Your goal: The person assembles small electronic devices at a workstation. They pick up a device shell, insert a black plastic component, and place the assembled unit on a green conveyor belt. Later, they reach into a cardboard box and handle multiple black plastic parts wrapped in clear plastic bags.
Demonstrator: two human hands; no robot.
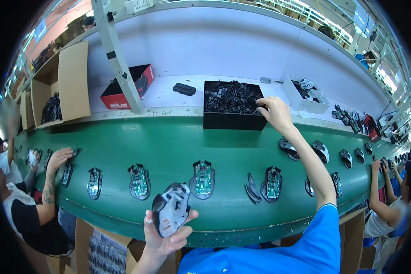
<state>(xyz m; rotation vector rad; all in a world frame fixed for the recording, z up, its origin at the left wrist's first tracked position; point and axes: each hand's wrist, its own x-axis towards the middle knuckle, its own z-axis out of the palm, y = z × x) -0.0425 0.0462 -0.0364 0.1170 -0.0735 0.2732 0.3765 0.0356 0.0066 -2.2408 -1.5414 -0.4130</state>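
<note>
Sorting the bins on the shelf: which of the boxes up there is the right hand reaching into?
The right hand reaches into the black open box full of small dark parts, at the shelf's front edge. The white box lies to its right, the red-and-black one to its left.

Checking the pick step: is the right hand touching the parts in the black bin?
Touching. The head view shows the right hand reaching over the black bin, its fingertips down among the small dark parts.
</note>
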